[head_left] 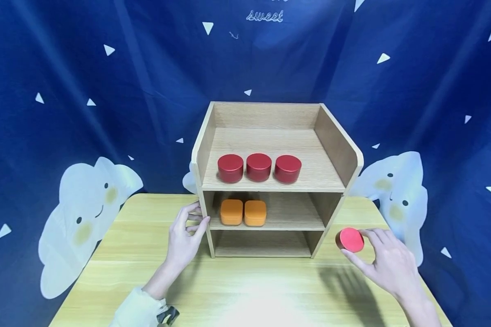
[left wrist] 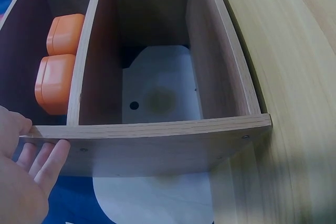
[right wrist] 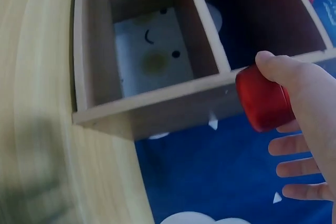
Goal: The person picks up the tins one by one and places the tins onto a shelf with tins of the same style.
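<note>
A small wooden shelf unit point(head_left: 262, 188) with three levels stands on the table. My left hand point(head_left: 187, 234) holds the front edge of its left side panel, thumb at the edge and fingers on the outer face. Beside the unit on the right, my right hand point(head_left: 386, 259) pinches a round red tin point(head_left: 351, 240) between thumb and fingers, raised off the table. On the top level, three dark red tins point(head_left: 259, 167) sit in a row near the front. Two orange rounded-square boxes point(head_left: 255, 213) stand side by side on the middle level, left of centre.
The wooden table point(head_left: 147, 254) stretches around the unit, with a bright glare at its front. Behind hangs a blue curtain point(head_left: 167, 68) with white triangles and cloud figures point(head_left: 82, 227). The unit's tall right side panel point(head_left: 337, 141) stands between the right hand's tin and the shelves.
</note>
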{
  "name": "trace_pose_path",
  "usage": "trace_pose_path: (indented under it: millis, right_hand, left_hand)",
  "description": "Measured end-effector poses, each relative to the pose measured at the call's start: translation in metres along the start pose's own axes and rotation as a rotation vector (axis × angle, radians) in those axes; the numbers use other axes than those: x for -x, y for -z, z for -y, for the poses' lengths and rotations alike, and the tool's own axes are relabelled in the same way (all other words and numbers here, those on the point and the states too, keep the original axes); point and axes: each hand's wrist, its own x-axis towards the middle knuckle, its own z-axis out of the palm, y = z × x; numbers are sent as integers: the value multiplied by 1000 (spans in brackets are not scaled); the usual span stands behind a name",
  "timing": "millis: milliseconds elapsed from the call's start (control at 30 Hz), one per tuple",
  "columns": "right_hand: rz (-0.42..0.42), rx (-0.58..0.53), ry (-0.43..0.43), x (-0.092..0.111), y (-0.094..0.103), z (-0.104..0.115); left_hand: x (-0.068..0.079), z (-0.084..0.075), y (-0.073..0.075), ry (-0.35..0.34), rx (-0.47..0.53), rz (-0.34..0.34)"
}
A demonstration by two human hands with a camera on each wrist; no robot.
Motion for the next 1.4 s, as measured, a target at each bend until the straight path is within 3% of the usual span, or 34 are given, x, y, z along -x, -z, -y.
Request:
trace_pose_path:
  millis: [867, 1400]
  right_hand:
    - [-271, -17, 3, -39, 17, 54]
    - [-342, -58, -11, -63, 25, 81]
  left_hand:
    - [0, 0, 0, -10, -16, 3]
    - [0, 0, 0, 6, -14, 2]
